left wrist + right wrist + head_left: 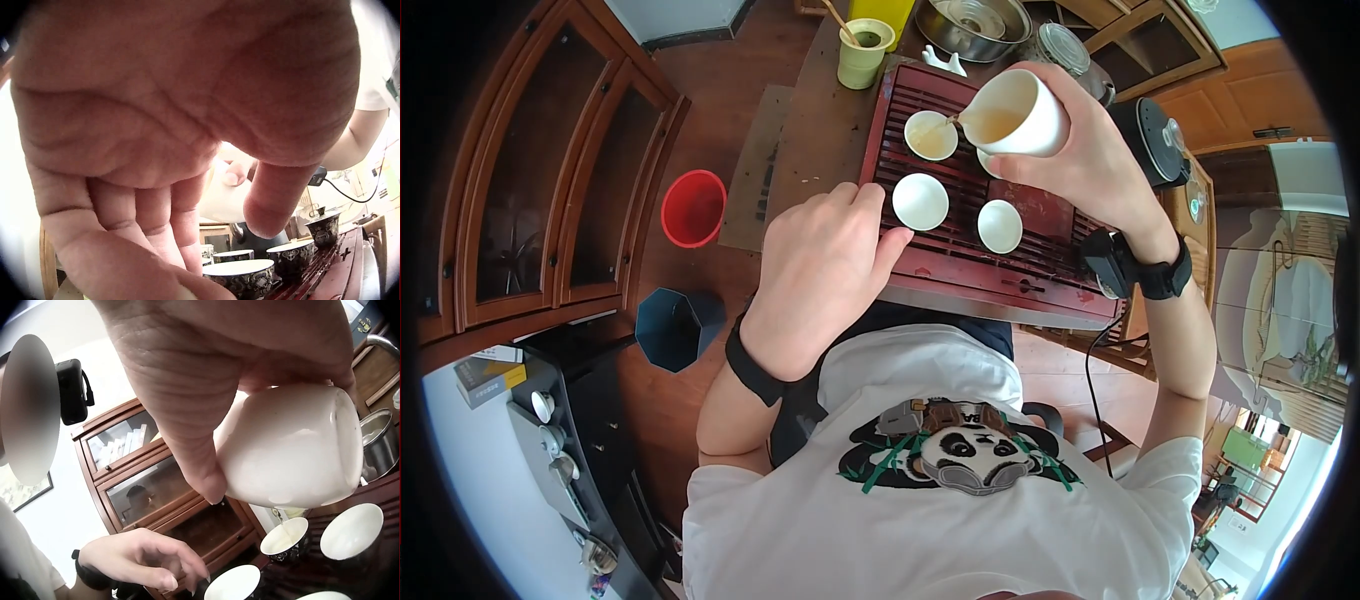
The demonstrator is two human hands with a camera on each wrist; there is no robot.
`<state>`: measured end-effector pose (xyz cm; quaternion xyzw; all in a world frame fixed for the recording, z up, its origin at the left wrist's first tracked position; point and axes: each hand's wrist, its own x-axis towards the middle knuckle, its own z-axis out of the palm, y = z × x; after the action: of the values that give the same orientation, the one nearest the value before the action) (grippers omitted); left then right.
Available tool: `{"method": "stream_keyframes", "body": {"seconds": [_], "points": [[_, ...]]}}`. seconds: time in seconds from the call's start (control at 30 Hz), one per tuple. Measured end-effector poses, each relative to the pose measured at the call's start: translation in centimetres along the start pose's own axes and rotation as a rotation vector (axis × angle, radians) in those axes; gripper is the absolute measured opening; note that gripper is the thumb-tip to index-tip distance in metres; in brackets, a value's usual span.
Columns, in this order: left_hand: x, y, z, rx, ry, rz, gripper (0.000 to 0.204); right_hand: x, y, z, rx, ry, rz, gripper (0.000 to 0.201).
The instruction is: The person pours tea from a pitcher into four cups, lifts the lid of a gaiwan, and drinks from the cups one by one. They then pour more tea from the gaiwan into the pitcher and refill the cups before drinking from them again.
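My right hand (1090,150) grips a white pitcher (287,447), tipped leftward with pale tea inside. A thin stream runs from its lip into the far-left teacup (930,136), which holds some tea. Beside it another cup is mostly hidden under the pitcher. Closer to me stand a near-left cup (920,202) and a near-right cup (1000,226), both white inside; dark patterned outsides show in the left wrist view. My left hand (825,265) hovers by the left edge of the red tea tray (960,275), fingers loosely bent beside the near-left cup, its palm holding nothing.
A lidded patterned bowl (324,230) stands on the tray. Behind are a pale green tool holder (863,60), a small white figurine (943,62) and a steel basin (975,25). A black kettle (1150,140) sits to the right. Red (694,208) and blue bins are on the floor.
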<state>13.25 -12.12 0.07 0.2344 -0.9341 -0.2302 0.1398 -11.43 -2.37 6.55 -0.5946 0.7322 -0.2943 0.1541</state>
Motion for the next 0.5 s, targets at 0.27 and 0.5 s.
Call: {"method": "stream_keyframes", "body": {"seconds": [0.27,0.5], "points": [[0.0,0.1,-0.1,0.006,-0.009,-0.005,0.028,-0.1,0.6,0.2,0.043,-0.022,0.013,0.073],[0.0,0.0,0.0,0.006,0.0,0.007,0.028,-0.8,1.5,-0.7,0.132,-0.03,0.128,0.074]]}}
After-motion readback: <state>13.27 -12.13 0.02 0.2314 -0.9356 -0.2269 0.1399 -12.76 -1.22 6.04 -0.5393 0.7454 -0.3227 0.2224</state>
